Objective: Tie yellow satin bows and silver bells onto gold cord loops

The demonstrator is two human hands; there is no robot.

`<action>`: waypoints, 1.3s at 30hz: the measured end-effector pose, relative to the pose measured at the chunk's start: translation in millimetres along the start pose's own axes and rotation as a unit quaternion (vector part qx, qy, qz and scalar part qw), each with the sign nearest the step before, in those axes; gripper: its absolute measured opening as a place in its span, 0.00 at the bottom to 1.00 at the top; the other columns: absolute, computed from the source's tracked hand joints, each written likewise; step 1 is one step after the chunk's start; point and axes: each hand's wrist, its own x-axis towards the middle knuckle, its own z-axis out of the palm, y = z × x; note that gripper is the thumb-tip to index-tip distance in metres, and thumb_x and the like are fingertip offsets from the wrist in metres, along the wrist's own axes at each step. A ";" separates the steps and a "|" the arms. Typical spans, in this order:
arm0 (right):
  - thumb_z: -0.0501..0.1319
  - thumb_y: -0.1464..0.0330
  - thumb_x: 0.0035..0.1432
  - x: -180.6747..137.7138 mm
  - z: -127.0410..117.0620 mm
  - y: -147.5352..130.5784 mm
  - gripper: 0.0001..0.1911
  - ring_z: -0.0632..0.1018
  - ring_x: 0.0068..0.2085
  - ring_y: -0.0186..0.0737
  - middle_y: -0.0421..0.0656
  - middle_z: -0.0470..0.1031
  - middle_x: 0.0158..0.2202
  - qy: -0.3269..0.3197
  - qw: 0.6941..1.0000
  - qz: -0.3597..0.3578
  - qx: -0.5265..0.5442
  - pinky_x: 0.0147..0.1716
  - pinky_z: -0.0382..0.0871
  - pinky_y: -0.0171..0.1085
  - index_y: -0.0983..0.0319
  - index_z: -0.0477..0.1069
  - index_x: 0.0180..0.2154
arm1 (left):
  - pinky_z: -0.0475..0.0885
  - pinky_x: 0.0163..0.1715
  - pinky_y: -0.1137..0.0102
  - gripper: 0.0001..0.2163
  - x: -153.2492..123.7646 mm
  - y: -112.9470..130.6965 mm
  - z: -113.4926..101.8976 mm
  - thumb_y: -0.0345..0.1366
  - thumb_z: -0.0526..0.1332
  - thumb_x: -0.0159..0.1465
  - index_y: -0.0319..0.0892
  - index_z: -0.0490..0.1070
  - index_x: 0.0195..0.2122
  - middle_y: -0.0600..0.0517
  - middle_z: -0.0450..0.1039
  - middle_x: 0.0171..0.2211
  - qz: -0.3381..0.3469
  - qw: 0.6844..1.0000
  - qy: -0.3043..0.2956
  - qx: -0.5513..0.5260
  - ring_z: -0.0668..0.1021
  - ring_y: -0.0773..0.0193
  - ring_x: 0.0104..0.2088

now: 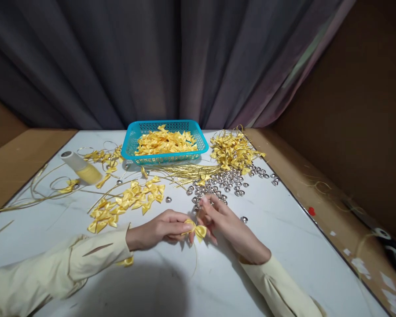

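My left hand (158, 230) pinches a small yellow satin bow (196, 230) just above the white marble table (284, 246). A thin gold cord (196, 257) hangs down from the bow. My right hand (226, 222) meets it from the right, fingers closed on the bow's knot, with the index fingertip touching a small silver bead (200, 202). Both wrists rest on the table. Directly behind my hands lies a scatter of silver heart beads (222, 182).
A turquoise basket (133, 145) of yellow bows stands at the back centre. Loose bows (128, 202) lie left of my hands, a heap of corded bows (234, 149) at the back right. A spool of yellow thread (81, 167) and gold cord loops lie far left.
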 end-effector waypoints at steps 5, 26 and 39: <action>0.57 0.49 0.56 -2.8 0.6 -5.1 0.25 0.53 0.14 0.24 0.30 0.53 0.14 -0.091 0.994 0.063 0.015 0.12 0.45 0.28 0.63 0.63 0.22 | 0.44 0.19 0.72 0.15 1.7 -2.3 -1.6 0.45 0.59 0.61 0.35 0.69 0.29 0.61 0.49 0.16 0.009 0.999 0.003 -0.031 0.50 0.74 0.17; 0.62 0.55 0.50 -1.6 22.0 -2.5 0.22 0.47 0.16 0.25 0.29 0.47 0.13 0.073 0.994 0.023 0.083 0.16 0.39 0.32 0.62 0.61 0.17 | 0.46 0.17 0.73 0.16 5.2 0.5 -0.2 0.45 0.57 0.63 0.36 0.68 0.28 0.62 0.50 0.16 0.021 0.998 0.045 0.024 0.52 0.73 0.17; 0.65 0.59 0.49 1.0 6.7 -5.1 0.22 0.50 0.17 0.26 0.30 0.50 0.13 0.148 0.985 -0.029 0.086 0.16 0.40 0.32 0.61 0.57 0.15 | 0.51 0.18 0.73 0.17 1.4 5.5 3.5 0.44 0.58 0.63 0.35 0.72 0.25 0.57 0.59 0.16 0.019 0.991 -0.063 0.118 0.59 0.72 0.18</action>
